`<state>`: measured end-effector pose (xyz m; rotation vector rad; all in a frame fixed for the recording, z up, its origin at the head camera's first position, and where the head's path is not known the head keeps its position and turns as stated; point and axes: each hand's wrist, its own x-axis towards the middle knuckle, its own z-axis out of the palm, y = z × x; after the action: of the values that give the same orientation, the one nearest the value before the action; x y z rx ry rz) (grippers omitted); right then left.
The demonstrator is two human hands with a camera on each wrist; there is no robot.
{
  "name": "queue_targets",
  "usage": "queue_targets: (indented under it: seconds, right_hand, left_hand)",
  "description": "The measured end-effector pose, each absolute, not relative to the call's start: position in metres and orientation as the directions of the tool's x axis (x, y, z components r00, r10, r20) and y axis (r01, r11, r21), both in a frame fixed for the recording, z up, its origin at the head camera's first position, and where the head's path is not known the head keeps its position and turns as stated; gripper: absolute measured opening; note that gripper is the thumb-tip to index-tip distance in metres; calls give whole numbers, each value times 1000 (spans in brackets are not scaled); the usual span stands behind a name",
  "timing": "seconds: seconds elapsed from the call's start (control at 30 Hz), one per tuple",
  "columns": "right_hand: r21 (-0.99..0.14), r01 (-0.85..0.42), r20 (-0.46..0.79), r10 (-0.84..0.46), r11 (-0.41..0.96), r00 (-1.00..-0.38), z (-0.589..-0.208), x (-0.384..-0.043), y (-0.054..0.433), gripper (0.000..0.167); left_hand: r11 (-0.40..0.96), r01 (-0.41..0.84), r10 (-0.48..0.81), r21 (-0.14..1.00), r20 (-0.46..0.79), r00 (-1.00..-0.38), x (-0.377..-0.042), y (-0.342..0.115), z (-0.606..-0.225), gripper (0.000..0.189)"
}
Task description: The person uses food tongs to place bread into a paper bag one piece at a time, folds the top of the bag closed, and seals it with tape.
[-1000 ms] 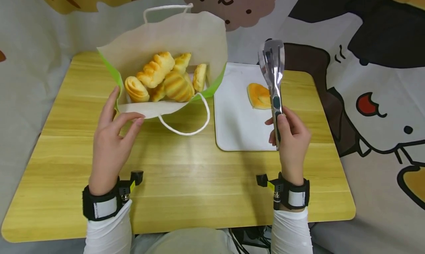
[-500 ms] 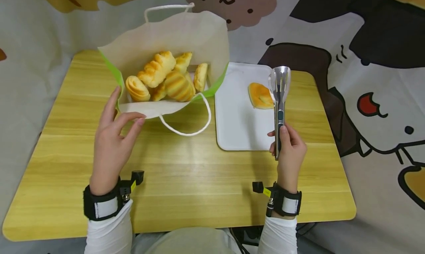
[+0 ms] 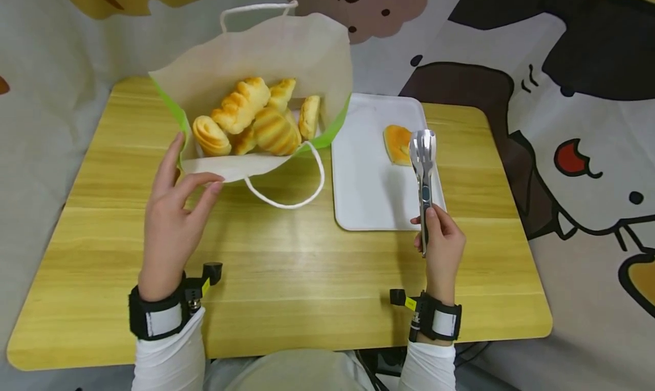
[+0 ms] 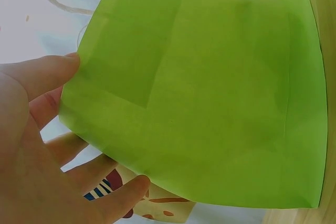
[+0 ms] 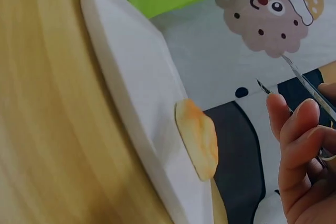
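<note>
My left hand [image 3: 174,226] pinches the near rim of a paper bag [image 3: 266,50] between thumb and index finger. Green outside and pale inside, the bag gapes toward me, with several bread rolls [image 3: 276,132] piled in it. Its green wall [image 4: 210,87] fills most of the left wrist view. In my right hand [image 3: 444,249] I grip metal tongs [image 3: 423,158], tips pointing away from me, above the right side of a white tray [image 3: 358,181]. A single flat golden pastry [image 3: 396,144] lies on the tray, partly covered by the tongs in the head view.
A white cord handle [image 3: 286,207] hangs from the bag's near side, and another handle [image 3: 256,7] stands at the back. Everything sits on a light wooden table [image 3: 286,300]. A cartoon-printed cloth [image 3: 512,55] rises behind it.
My right hand has drawn the tongs back toward me, lowering their tips in the head view beside the pastry. The left hand and the bag have stayed in place.
</note>
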<state>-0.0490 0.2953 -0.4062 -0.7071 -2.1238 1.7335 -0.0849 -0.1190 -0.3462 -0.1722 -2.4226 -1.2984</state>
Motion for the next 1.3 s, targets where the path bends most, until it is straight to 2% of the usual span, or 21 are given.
queue_targets:
  seconds: [0.33, 0.67, 0.97, 1.3]
  right_hand:
    - [-941, 229, -61, 540, 249, -840, -414, -46, 296, 34]
    - [-930, 281, -83, 610, 236, -788, -418, -45, 307, 37]
    - [-895, 412, -194, 683, 170, -704, -421, -46, 327, 40]
    - [-831, 531, -307, 659, 165, -687, -422, -56, 342, 46]
  left_hand:
    - [562, 273, -86, 781, 383, -920, -85, -120, -346, 8]
    - [562, 274, -83, 780, 383, -920, -86, -119, -346, 8]
    - [565, 268, -84, 781, 377, -922, -85, -118, -346, 9]
    - [568, 278, -76, 775, 386, -920, -85, -118, -346, 8]
